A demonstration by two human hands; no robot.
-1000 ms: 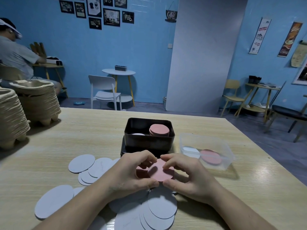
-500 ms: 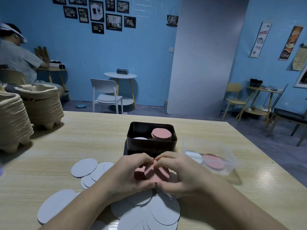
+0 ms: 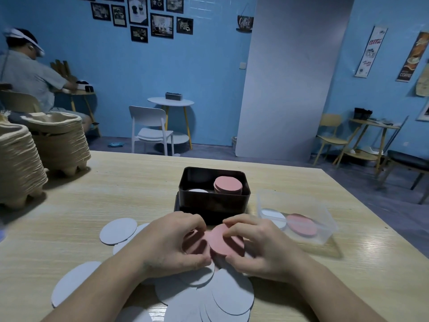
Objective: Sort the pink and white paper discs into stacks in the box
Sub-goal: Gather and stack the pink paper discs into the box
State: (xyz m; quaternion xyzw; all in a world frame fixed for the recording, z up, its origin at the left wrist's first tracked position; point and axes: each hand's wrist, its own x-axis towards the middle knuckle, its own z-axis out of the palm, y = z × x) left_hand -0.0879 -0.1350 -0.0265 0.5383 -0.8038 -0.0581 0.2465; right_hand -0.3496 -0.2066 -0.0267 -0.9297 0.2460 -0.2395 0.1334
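Note:
Several pink discs (image 3: 222,240) sit between my two hands just in front of the black box (image 3: 213,203). My left hand (image 3: 171,242) curls round their left side and my right hand (image 3: 257,247) pinches the top disc from the right. Inside the box a pink stack (image 3: 228,184) stands on the right and a white disc (image 3: 197,190) shows low on the left. Several white discs (image 3: 232,293) lie spread on the table below my hands, with more white discs (image 3: 118,230) to the left.
A clear plastic tub (image 3: 325,231) to the right of the box holds a white and a pink disc. Two tall stacks of pulp trays (image 3: 58,142) stand at the table's far left. A person sits at a desk in the back left.
My hands stayed closed around the pink discs in front of the box, and the top disc has shifted slightly to the right. The camera tilted a little.

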